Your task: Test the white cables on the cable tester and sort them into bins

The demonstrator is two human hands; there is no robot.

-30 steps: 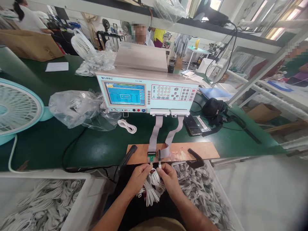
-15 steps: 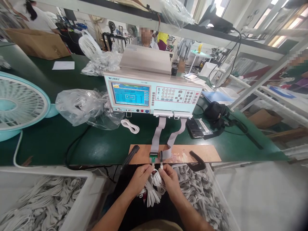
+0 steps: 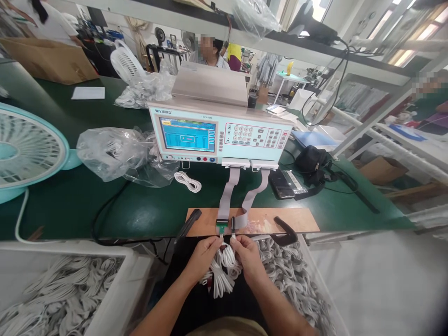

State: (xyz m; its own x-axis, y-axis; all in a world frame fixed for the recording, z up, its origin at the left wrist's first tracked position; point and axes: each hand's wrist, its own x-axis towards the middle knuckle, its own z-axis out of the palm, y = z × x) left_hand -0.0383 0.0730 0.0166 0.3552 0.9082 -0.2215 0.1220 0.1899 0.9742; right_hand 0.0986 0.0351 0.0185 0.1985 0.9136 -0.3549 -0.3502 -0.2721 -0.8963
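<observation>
My left hand (image 3: 207, 252) pinches a small plug of a white cable right at a green circuit board (image 3: 221, 228) on the front edge of a wooden board. My right hand (image 3: 246, 255) pinches another white plug (image 3: 233, 238) at a black connector (image 3: 233, 224) beside it. Whether the plugs are fully seated I cannot tell. Below and between my hands hangs a coiled bundle of white cable (image 3: 223, 275). Two grey ribbon cables (image 3: 228, 196) run from these connectors up to a bench tester (image 3: 220, 135) with a lit blue screen.
Black clamps (image 3: 189, 228) grip the wooden board (image 3: 203, 217) on both sides. Bins of coiled cables (image 3: 66, 289) stand left and right below the table edge. A blue fan (image 3: 31, 144), bagged cables (image 3: 112, 154), a loose white cable (image 3: 188, 182) and a phone (image 3: 282, 185) lie about. A co-worker (image 3: 210, 53) sits behind the tester.
The whole view has shifted slightly, with things appearing a little further left and up. Both hands keep their pinch on the plugs at the connectors.
</observation>
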